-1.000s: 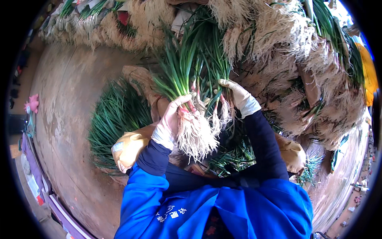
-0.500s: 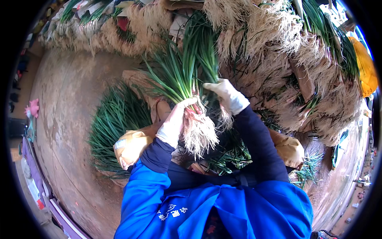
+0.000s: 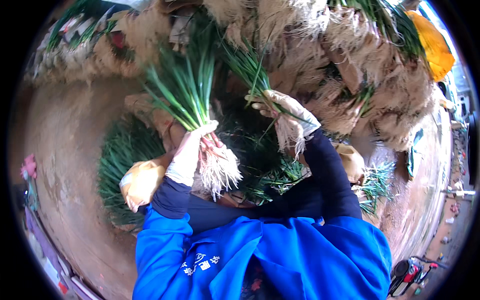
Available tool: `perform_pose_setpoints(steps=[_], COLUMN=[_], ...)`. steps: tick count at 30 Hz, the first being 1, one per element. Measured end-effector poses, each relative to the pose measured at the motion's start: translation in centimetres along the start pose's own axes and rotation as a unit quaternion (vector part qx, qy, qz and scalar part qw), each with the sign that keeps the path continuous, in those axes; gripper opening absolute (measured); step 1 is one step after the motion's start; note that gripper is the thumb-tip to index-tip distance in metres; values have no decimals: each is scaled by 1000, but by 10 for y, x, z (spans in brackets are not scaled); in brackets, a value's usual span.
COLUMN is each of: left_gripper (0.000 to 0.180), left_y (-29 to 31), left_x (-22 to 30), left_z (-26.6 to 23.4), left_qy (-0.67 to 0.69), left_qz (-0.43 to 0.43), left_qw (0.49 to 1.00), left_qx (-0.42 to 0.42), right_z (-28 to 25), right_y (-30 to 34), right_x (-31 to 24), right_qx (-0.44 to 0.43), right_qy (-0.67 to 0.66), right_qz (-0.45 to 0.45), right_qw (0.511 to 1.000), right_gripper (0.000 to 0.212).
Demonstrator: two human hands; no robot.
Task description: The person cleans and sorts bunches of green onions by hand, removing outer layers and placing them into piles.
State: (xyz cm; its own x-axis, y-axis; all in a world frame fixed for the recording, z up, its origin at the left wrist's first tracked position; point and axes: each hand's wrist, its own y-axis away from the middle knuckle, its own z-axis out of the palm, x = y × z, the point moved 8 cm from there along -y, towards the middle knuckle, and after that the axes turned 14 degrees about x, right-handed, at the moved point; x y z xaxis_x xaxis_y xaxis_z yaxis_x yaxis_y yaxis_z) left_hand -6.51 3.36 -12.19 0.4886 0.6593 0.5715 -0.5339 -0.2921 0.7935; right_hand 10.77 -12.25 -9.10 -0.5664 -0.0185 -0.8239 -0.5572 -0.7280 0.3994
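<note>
Wrapped in a pale glove, my left hand (image 3: 186, 152) is closed round the lower stems of a bunch of spring onions (image 3: 192, 102). Its green leaves fan out away from me, and the white roots hang toward my lap. My right hand (image 3: 292, 114), also gloved, grips a second, thinner bunch of spring onions (image 3: 254, 75) at the stems. The roots of that one dangle below the palm. A gap separates the two bunches. Loose dark green leaves (image 3: 280, 175) lie below and between my hands.
Left of my knee stands a thick pile of green spring onions (image 3: 120, 165). Large heaps of spring onions with dry, tan roots (image 3: 295, 35) are stacked at the far side. A yellow sack (image 3: 432, 45) sits far right; cut leaves (image 3: 376, 186) lie near my right knee.
My hands have moved apart, and the right-hand bunch, formerly close against the left one, is now separate from it. The view has shifted a little.
</note>
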Motion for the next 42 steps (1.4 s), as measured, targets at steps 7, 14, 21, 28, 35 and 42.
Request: perform_pose_setpoints(steps=[7,14,21,28,35,42], left_gripper=[19,29,25,23,17,23], left_y=[35,26,14,14,-5,5], left_x=[0,-13,-19,-27,-32,-35], left_z=[3,-10,-10,1,-7,5], left_qy=[236,238,208,147,136,113], left_qz=[-18,-47,-69,-77,-57,-92], left_qw=[965,968,968,979,984,982], left_qx=[-114,-69,-125,-119,-104,-120], right_z=[60,61,56,79,16,63], right_y=[-56,-49,-46,-24,-60,-16], right_x=[65,65,63,73,89,54], right_qx=[-99,-76,-18,32,256,24], right_qy=[-130,31,79,167,240,182], right_qz=[74,96,69,111,-66,70], right_qw=[984,992,994,979,934,980], right_gripper=[40,32,23,35,21,31])
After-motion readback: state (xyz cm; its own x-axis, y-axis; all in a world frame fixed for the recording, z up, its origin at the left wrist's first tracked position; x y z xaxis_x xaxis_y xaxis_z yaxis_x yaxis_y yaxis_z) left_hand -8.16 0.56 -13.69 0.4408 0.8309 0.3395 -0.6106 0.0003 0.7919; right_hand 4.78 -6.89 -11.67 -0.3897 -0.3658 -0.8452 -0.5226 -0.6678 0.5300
